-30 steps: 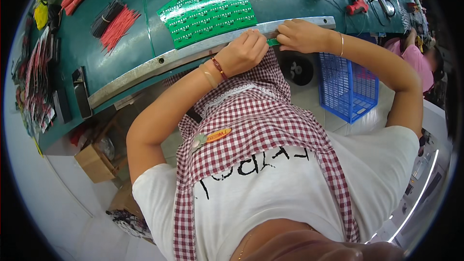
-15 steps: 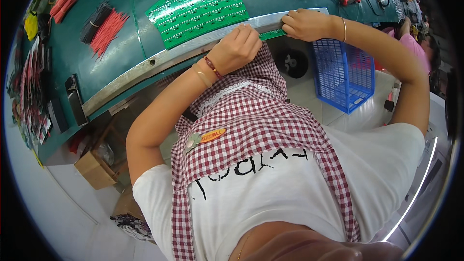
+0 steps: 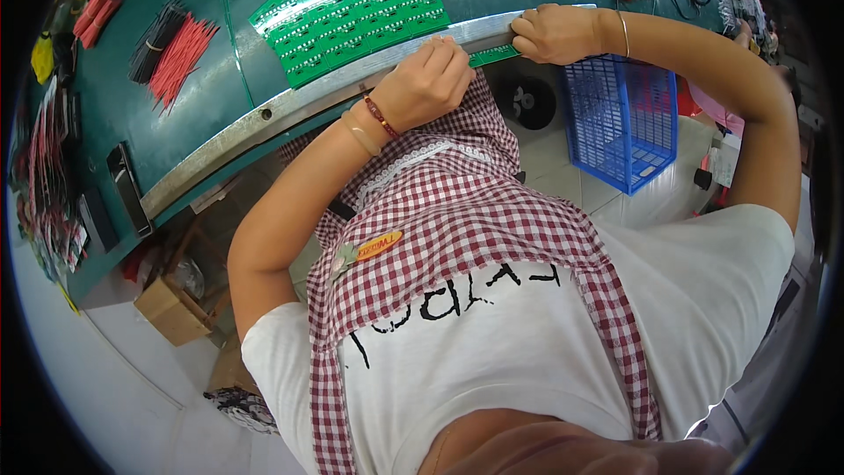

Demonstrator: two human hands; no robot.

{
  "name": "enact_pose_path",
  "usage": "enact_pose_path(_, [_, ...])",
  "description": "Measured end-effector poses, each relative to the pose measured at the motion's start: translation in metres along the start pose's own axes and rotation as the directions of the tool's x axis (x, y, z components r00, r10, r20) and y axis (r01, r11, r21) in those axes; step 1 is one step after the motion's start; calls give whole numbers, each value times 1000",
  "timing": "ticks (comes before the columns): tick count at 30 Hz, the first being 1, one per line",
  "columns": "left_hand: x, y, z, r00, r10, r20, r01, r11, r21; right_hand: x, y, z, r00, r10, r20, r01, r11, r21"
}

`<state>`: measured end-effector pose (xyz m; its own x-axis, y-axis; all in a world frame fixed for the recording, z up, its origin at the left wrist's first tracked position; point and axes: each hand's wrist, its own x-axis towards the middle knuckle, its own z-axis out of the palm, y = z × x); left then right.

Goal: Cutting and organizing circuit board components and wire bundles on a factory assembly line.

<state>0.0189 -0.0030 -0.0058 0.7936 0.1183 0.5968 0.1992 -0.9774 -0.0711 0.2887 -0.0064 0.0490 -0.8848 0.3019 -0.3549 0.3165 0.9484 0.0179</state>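
A: Left to right: red and black wire bundles (image 3: 171, 46) lie on the green bench (image 3: 220, 105), then the big panel of green circuit boards (image 3: 352, 9). Left hand (image 3: 428, 81) is curled closed at the bench's metal edge (image 3: 290, 110). Right hand (image 3: 556, 33) pinches a narrow green board strip (image 3: 491, 55) between them, overhanging that edge.

B: Risk?

A: I'd say the strip could flex and crack, or drop past the edge, since the grip is only at its ends.

B: Room?

A: Blue plastic basket (image 3: 622, 123) sits below on a pale tiled floor (image 3: 563, 176), cardboard box (image 3: 171, 310) under the bench.
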Motion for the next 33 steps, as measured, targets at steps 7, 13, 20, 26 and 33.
enact_pose_path(7, [0,1,0,1000,-19,-13,19,1000,4,3,4,0,994,-54,-98,57,998,37])
enact_pose_path(13, [1,1,1,1000,-5,-13,5,999,36,3,5,0,990,-95,-103,91,995,-34])
enact_pose_path(20, [1,2,4,999,-38,2,38,999,-3,-1,4,0,994,-60,-90,63,998,25])
enact_pose_path(26, [1,3,1,997,-51,55,48,997,62,-5,-40,-7,877,450,-172,-440,893,93])
enact_pose_path(33, [0,12,-5,991,-124,51,122,992,29,28,-126,12,-70,879,472,24,-472,881])
